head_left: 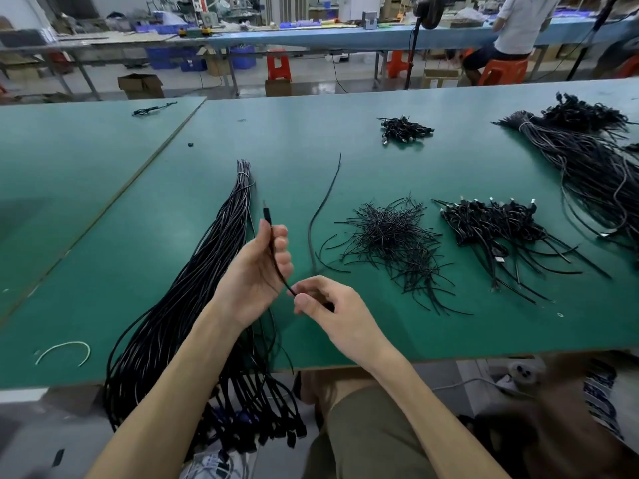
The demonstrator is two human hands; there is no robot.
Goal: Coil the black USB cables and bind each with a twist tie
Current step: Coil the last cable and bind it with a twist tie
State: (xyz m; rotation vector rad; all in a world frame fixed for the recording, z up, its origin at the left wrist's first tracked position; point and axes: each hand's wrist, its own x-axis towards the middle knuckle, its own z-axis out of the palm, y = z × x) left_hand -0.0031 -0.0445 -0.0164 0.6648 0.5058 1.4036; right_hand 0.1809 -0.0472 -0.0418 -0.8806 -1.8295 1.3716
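Head view: gripping a black USB cable, plug up, in curled fingers of the left hand above the table. Pinching it lower down between right hand fingers, with twist ties heaped nearby on the right.

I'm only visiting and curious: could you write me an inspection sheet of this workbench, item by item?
Surface: green table, with a seam between two boards.
Job's things: one USB cable held up, plug end upward; twist tie pile at centre; coiled cables to its right; a smaller coiled heap farther back.
Clutter: white wire scrap near the front left; loose black strand beside the ties.
Grippers: left hand grips the cable below the plug; right hand pinches it lower down.
Cables: uncoiled bundle hangs over the front edge; large bundle at far right.
Surroundings: orange stools, cardboard box, seated person.
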